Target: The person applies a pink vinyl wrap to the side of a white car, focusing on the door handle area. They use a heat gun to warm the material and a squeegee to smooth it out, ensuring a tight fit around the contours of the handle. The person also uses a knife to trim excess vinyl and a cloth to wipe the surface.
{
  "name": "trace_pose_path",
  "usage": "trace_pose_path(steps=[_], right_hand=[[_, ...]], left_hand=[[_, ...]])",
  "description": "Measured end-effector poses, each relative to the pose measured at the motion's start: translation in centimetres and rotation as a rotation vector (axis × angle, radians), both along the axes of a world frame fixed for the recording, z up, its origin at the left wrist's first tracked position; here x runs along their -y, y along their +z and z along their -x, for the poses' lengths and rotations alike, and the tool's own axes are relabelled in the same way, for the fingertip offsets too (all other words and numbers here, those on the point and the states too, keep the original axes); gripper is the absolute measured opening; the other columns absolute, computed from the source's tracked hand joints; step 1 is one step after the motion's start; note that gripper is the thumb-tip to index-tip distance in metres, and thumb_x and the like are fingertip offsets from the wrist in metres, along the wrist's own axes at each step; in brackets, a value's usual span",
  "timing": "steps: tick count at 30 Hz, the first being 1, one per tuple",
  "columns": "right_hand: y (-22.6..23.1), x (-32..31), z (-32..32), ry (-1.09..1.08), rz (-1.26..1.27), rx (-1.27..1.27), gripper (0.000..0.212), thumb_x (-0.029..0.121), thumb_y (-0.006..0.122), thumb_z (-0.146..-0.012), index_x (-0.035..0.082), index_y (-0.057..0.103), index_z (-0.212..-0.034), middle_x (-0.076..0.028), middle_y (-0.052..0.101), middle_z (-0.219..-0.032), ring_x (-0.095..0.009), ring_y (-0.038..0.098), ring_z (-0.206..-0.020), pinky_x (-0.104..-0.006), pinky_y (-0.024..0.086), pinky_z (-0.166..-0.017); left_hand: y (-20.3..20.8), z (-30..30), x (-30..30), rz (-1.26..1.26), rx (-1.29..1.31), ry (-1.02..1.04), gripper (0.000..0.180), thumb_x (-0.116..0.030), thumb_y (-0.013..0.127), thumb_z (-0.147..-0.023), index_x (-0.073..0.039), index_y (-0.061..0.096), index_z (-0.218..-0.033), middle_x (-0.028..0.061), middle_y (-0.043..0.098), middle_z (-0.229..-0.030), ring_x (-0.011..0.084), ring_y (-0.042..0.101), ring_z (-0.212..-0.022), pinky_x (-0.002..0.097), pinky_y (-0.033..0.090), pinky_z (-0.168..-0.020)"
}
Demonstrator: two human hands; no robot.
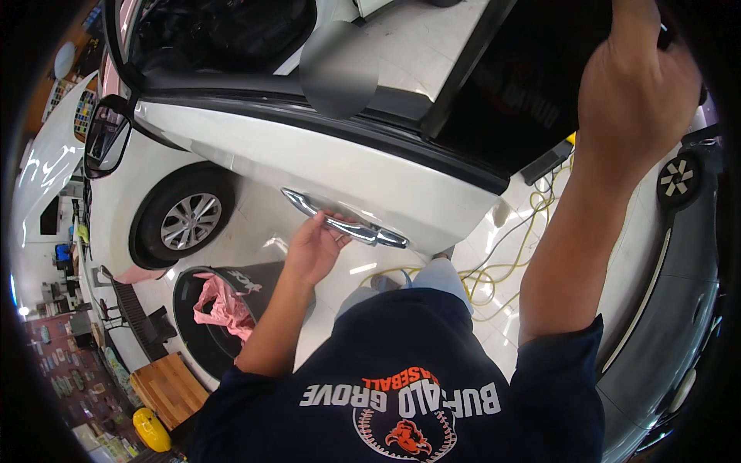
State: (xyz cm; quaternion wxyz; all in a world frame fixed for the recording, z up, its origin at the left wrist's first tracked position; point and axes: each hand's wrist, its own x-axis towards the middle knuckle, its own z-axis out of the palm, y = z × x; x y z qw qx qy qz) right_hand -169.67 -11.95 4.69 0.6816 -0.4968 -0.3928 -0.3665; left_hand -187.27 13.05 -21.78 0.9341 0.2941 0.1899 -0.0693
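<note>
My left hand (pixel 312 251) has its fingers curled round the chrome outside handle (pixel 363 230) of a white car door (pixel 309 158). The door stands open in front of me, and its handle lies just ahead of my waist. My right hand (pixel 637 96) is raised at the upper right, with its fingers closed at the top of the door's dark window frame (pixel 463 69). Dark window glass (pixel 517 85) lies beside that hand and reflects my shirt. The fingertips of my right hand are mostly hidden.
A black bin (pixel 266 282) with pink plastic (pixel 220 305) stands left of my legs. The car's front wheel (pixel 189 220) and side mirror (pixel 108 135) are beyond it. Yellow cord (pixel 486 285) loops over the tiled floor at right, near a dark car (pixel 675 309).
</note>
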Motion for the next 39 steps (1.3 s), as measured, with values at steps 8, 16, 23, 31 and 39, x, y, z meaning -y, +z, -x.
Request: trace_pose_path(steps=[8, 16, 23, 31, 39], right_hand=[[0.4, 0.0, -5.1, -0.355, 0.072, -0.315, 0.051, 0.032, 0.069, -0.092, 0.002, 0.049, -0.129, -0.020, 0.067, -0.107, -0.038, 0.065, -0.097, -0.0420, 0.050, -0.085], [-1.2, 3.3, -11.8, -0.086, -0.008, -0.110, 0.043, 0.015, 0.062, -0.091, -0.005, 0.046, -0.126, -0.023, 0.056, -0.099, -0.043, 0.058, -0.089, -0.0475, 0.047, -0.078], [-5.8, 10.8, -17.8, 0.304, 0.565, -0.157, 0.059, 0.024, 0.061, -0.095, 0.002, 0.038, -0.145, -0.021, 0.055, -0.118, -0.038, 0.062, -0.098, -0.0438, 0.052, -0.081], [-27.2, 26.2, -27.3, 0.083, 0.974, -0.797, 0.038, 0.028, 0.058, -0.096, 0.000, 0.061, -0.122, -0.020, 0.064, -0.107, -0.036, 0.065, -0.093, -0.0419, 0.052, -0.084], [-44.3, 37.3, -26.8, 0.203, 1.651, -1.102, 0.043, 0.035, 0.056, -0.094, 0.001, 0.064, -0.121, -0.024, 0.066, -0.114, -0.040, 0.062, -0.109, -0.0462, 0.049, -0.095]], left_hand=[[-3.3, -4.2, 1.5, -0.059, 0.150, 0.057, 0.028, -0.033, 0.055, -0.100, -0.010, 0.064, -0.115, 0.0068, 0.067, -0.111, 0.0262, 0.060, -0.111, 0.0493, 0.042, -0.103], [-1.8, -7.9, 5.6, -0.187, 0.076, 0.270, 0.045, -0.042, 0.046, -0.103, -0.009, 0.052, -0.133, 0.0079, 0.057, -0.132, 0.0239, 0.052, -0.124, 0.0501, 0.038, -0.108], [-1.1, -15.8, 11.2, -0.531, -0.077, 0.761, 0.052, -0.042, 0.034, -0.105, -0.006, 0.043, -0.142, 0.0116, 0.051, -0.141, 0.0283, 0.050, -0.129, 0.0445, 0.040, -0.109], [-2.5, -25.4, 12.5, -0.529, -0.065, 0.975, 0.049, -0.038, 0.038, -0.105, -0.003, 0.046, -0.138, 0.0118, 0.055, -0.133, 0.0275, 0.055, -0.120, 0.0408, 0.042, -0.103], [-1.4, -41.4, 13.0, -0.589, -0.317, 0.983, 0.044, -0.040, 0.041, -0.103, -0.001, 0.052, -0.120, 0.0111, 0.059, -0.114, 0.0267, 0.062, -0.105, 0.0406, 0.050, -0.090]])
